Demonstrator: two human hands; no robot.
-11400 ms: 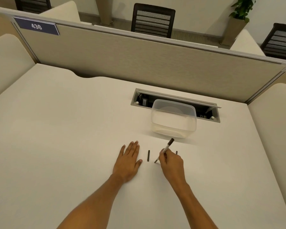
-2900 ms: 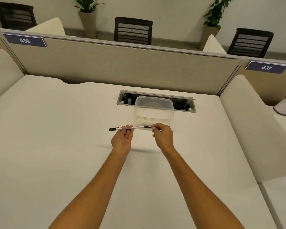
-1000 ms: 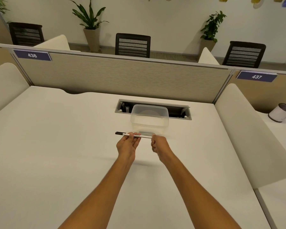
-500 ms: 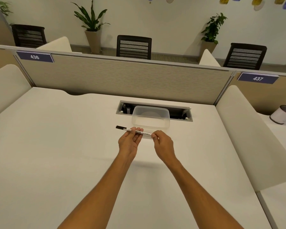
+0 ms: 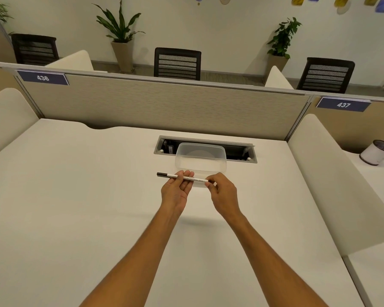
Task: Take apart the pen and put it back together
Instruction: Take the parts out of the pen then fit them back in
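Observation:
A slim white pen [image 5: 196, 179] with a black cap at its left end is held level above the white desk [image 5: 75, 196]. My left hand [image 5: 175, 191], palm up, pinches the barrel near its middle. The pen's right end is pinched in the fingertips of my right hand [image 5: 223, 194], which hide that end. No loose pen parts show on the desk.
A clear plastic container [image 5: 201, 159] stands just beyond the hands, in front of a cable tray opening [image 5: 239, 151]. A beige partition [image 5: 164, 105] closes the back of the desk and curved side panels flank it. A white cup [image 5: 377, 152] sits on the neighbouring desk.
The loose parts once on the desk are gone and the pen is whole in both hands. Over the last second the pen has tilted slightly, its capped end rising.

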